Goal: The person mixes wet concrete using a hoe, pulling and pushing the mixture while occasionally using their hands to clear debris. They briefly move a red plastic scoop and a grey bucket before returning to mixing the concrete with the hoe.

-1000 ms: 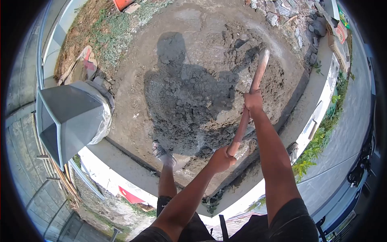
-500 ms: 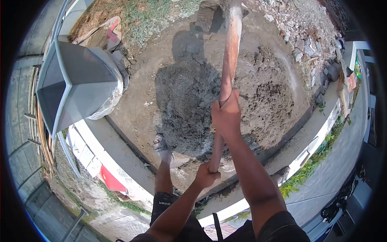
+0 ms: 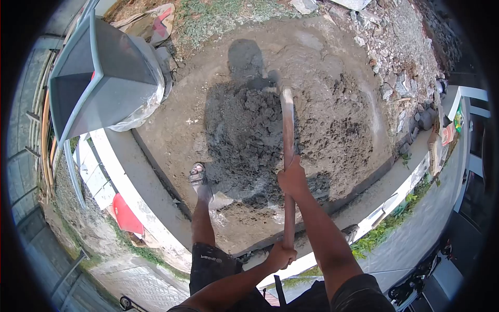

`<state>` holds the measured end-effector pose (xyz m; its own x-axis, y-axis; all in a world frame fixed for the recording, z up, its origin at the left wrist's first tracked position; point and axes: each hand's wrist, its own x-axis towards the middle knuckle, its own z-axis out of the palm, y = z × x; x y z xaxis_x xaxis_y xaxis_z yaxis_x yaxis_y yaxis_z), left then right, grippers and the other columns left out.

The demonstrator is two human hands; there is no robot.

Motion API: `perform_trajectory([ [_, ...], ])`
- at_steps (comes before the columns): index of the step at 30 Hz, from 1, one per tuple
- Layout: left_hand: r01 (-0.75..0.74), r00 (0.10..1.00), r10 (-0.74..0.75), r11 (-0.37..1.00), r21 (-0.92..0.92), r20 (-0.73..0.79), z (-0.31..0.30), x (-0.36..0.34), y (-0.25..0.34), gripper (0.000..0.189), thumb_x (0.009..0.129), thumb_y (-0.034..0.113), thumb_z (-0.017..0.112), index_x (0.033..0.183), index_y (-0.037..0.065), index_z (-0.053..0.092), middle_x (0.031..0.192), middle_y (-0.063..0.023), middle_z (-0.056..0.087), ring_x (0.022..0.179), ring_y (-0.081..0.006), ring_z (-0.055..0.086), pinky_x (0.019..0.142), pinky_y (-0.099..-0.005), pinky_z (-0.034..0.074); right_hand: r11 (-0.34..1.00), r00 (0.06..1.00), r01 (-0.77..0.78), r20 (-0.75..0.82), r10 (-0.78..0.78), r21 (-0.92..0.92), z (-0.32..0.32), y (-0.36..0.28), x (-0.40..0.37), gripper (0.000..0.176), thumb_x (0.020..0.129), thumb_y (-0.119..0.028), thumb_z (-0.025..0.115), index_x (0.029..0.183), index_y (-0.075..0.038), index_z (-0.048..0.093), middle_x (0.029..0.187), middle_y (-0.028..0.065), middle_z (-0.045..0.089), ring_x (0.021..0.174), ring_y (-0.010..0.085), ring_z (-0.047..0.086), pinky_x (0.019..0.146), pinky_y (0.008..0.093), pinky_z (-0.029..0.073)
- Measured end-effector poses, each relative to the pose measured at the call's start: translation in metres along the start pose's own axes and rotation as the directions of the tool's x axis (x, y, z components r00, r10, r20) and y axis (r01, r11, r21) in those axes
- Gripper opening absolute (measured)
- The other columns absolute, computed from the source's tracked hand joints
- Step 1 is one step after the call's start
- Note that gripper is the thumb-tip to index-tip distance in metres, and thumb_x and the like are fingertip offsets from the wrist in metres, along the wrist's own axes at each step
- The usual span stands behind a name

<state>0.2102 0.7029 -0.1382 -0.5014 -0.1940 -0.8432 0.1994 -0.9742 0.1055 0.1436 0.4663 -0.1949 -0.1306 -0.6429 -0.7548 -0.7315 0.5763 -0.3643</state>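
Both my hands are wrapped around the long wooden handle of a hoe. My right hand grips it about midway along. Lower down, near the butt end, my left hand is closed on the same handle. The hoe's far end rests at the heap of wet grey mortar, where its blade is mostly hidden. Rough, pitted mortar spreads to the right of the handle. My sandalled foot stands at the left edge of the mix.
A low concrete wall borders the mixing area in front of me. A grey angular structure stands at the left. Broken rubble lies at the right, and a red object is outside the wall.
The hoe's head has come down from its raised position at the top onto the mortar. Both hands have moved lower in view, still gripping the handle.
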Motion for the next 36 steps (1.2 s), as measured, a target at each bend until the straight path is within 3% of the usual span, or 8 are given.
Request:
perform_trajectory([
  [7, -0.100, 0.975, 0.077, 0.990, 0.103, 0.207, 0.007, -0.057, -0.075, 0.014, 0.069, 0.009, 0.070, 0.071, 0.000, 0.059, 0.063, -0.0065, 0.062, 0.063, -0.0167, 0.061, 0.060, -0.0343, 0.047, 1.000, 0.986, -0.017, -0.167, 0.019, 0.018, -0.036, -0.006, -0.104, 0.047, 0.078, -0.008, 0.058, 0.115, 0.006, 0.033, 0.087, 0.0307, 0.061, 0.081, 0.0442, 0.066, 0.071, 0.0482, 0.050],
  [13, -0.290, 0.885, 0.389, 0.890, 0.351, -0.256, -0.033, 0.053, 0.129, 0.031, 0.082, 0.027, 0.077, 0.080, 0.001, 0.060, 0.061, -0.0036, 0.059, 0.054, -0.0107, 0.056, 0.051, -0.0314, 0.043, 0.925, 0.944, 0.274, -0.256, -0.207, 0.262, -0.040, -0.109, 0.073, 0.034, 0.083, -0.009, 0.058, 0.107, 0.002, 0.036, 0.080, 0.0206, 0.058, 0.062, 0.0299, 0.063, 0.056, 0.0403, 0.050],
  [16, -0.506, 0.693, 0.549, 0.832, 0.227, -0.467, -0.039, 0.108, 0.193, 0.027, 0.086, 0.021, 0.069, 0.077, 0.001, 0.055, 0.058, -0.0034, 0.055, 0.046, -0.0107, 0.052, 0.043, -0.0285, 0.039, 0.922, 0.882, 0.378, -0.270, -0.385, -0.081, -0.004, -0.144, 0.186, 0.043, 0.084, -0.010, 0.059, 0.117, 0.009, 0.038, 0.094, 0.0316, 0.063, 0.080, 0.0415, 0.069, 0.066, 0.0448, 0.056],
  [19, -0.468, 0.850, 0.375, 0.859, -0.206, -0.369, -0.022, 0.133, 0.168, 0.023, 0.085, 0.015, 0.066, 0.073, 0.004, 0.051, 0.055, -0.0020, 0.050, 0.044, -0.0102, 0.049, 0.040, -0.0292, 0.037, 0.949, 0.950, 0.277, -0.102, -0.294, -0.152, 0.014, -0.124, 0.199, 0.045, 0.082, -0.007, 0.057, 0.120, 0.008, 0.038, 0.098, 0.0341, 0.063, 0.089, 0.0443, 0.068, 0.073, 0.0473, 0.056],
  [23, -0.252, 0.938, 0.189, 0.948, -0.194, -0.291, 0.026, 0.086, 0.106, 0.020, 0.083, 0.010, 0.065, 0.072, 0.006, 0.048, 0.054, -0.0009, 0.048, 0.043, -0.0097, 0.047, 0.040, -0.0288, 0.036, 0.999, 0.985, 0.039, 0.167, -0.035, -0.022, -0.010, -0.064, 0.124, 0.048, 0.082, -0.007, 0.058, 0.122, 0.008, 0.036, 0.100, 0.0359, 0.062, 0.095, 0.0466, 0.066, 0.080, 0.0488, 0.055],
  [25, -0.173, 0.958, 0.120, 0.965, -0.195, -0.259, 0.058, 0.068, 0.062, 0.018, 0.082, 0.010, 0.066, 0.074, 0.005, 0.051, 0.055, -0.0015, 0.049, 0.044, -0.0094, 0.048, 0.040, -0.0284, 0.036, 0.973, 0.988, 0.133, 0.101, -0.115, -0.188, -0.005, 0.009, 0.100, 0.051, 0.082, -0.008, 0.059, 0.122, 0.009, 0.034, 0.097, 0.0359, 0.062, 0.092, 0.0470, 0.066, 0.079, 0.0491, 0.054],
  [33, -0.008, 0.993, 0.077, 0.789, 0.614, -0.087, 0.059, -0.047, -0.029, 0.037, 0.078, 0.024, 0.073, 0.100, -0.003, 0.061, 0.079, -0.0188, 0.068, 0.075, -0.0296, 0.070, 0.070, -0.0397, 0.052, 0.915, 0.953, -0.304, 0.096, 0.288, 0.266, -0.070, 0.052, -0.080, 0.049, 0.083, -0.011, 0.060, 0.120, 0.005, 0.032, 0.099, 0.0328, 0.060, 0.089, 0.0456, 0.065, 0.073, 0.0493, 0.055],
  [36, 0.002, 0.999, -0.032, 0.722, 0.691, 0.031, 0.059, -0.065, -0.034, 0.041, 0.077, 0.029, 0.072, 0.106, 0.001, 0.062, 0.082, -0.0194, 0.069, 0.078, -0.0340, 0.070, 0.073, -0.0407, 0.053, 0.997, 0.941, 0.076, -0.331, -0.074, -0.008, -0.059, 0.128, -0.111, 0.042, 0.083, -0.006, 0.056, 0.117, 0.002, 0.033, 0.085, 0.0252, 0.060, 0.068, 0.0371, 0.067, 0.052, 0.0426, 0.055],
])
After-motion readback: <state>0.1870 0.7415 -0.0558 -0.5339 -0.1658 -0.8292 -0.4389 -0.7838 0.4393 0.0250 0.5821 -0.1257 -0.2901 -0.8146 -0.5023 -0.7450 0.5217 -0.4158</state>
